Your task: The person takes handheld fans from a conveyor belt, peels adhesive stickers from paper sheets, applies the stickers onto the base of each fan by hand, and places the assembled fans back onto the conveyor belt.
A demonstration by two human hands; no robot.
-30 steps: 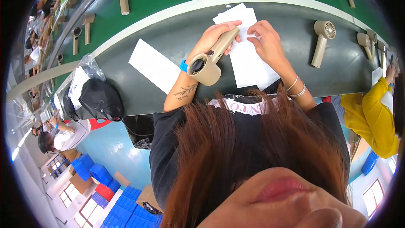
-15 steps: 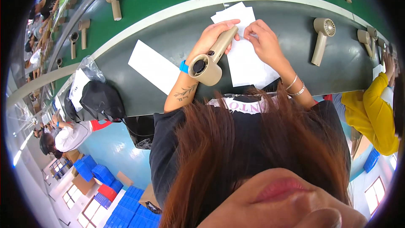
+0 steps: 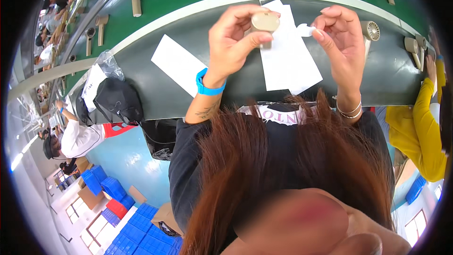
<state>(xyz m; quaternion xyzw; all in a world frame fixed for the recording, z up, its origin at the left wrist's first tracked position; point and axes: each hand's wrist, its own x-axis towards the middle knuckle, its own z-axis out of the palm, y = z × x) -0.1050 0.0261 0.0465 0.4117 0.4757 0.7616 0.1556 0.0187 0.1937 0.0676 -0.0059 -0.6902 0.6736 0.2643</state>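
In my left hand (image 3: 226,42) is a beige handheld fan (image 3: 265,23), raised over the bench. The rounded end of its handle faces me, and the rest is mostly hidden behind it. Thumb and fingers of my right hand (image 3: 343,47) pinch a small white piece (image 3: 305,30), perhaps a sticker; its kind is not clear. White sheets (image 3: 289,68) lie overlapping on the dark bench (image 3: 236,92) below and between my hands. Just beyond my right hand lies another beige fan (image 3: 372,30), partly covered by it.
A green belt (image 3: 198,0) carrying several fans runs behind a pale rail (image 3: 155,40). Another white sheet (image 3: 177,61) lies left of my left wrist. A black bag (image 3: 118,101) sits on the bench's left. A person in yellow (image 3: 415,132) works at the right.
My left hand has lifted and turned the fan, so its handle end now faces me. My right hand has moved up and right, off the sheets, with the small white piece pinched.
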